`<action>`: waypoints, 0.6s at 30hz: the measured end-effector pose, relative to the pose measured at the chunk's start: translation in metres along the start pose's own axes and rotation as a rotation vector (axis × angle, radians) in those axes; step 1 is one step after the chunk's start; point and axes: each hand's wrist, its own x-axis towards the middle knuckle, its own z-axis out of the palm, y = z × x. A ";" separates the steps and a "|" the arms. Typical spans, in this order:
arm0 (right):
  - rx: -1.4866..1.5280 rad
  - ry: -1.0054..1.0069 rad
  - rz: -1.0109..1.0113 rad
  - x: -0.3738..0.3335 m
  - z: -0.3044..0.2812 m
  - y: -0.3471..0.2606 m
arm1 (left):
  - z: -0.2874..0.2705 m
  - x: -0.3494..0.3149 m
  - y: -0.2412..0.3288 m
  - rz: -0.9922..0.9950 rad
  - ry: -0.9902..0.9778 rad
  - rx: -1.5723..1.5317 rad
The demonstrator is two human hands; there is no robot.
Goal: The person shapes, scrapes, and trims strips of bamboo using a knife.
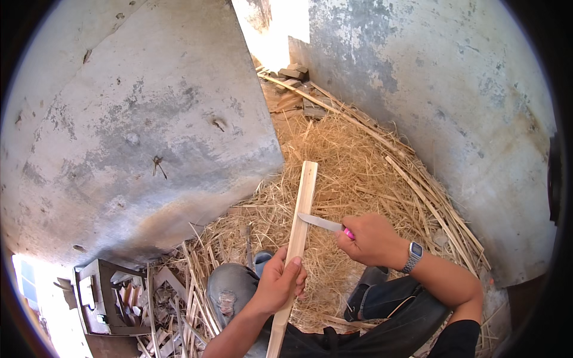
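Observation:
My left hand (pixel 280 279) is wrapped round a long, pale split strip of bamboo (pixel 304 190), which slants up and away from my lap. A knife (pixel 323 222) with a pink handle is gripped in my right hand (pixel 375 240), on the right of the strip. Its blade points left, and the tip meets the strip's face above my left hand. Whether the edge has cut in, I cannot tell. The strip's near end runs out of the picture at the bottom, beside my knee.
Shavings (pixel 340 161) cover the ground ahead. Long thin strips (pixel 436 209) lie along the right wall (pixel 465 119). A worn grey wall (pixel 179 107) stands left. Some bricks (pixel 293 71) are at the far gap. A broken dark frame (pixel 110 298) with scrap wood sits lower left.

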 end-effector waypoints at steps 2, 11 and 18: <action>-0.019 -0.011 -0.023 -0.002 -0.003 -0.003 | -0.002 -0.003 0.008 -0.128 -0.059 -0.077; -0.170 -0.019 -0.043 -0.012 0.011 -0.008 | -0.012 -0.005 -0.006 -0.165 -0.145 -0.219; -0.265 0.115 -0.065 0.002 0.022 0.010 | -0.011 -0.009 -0.004 -0.215 -0.099 -0.196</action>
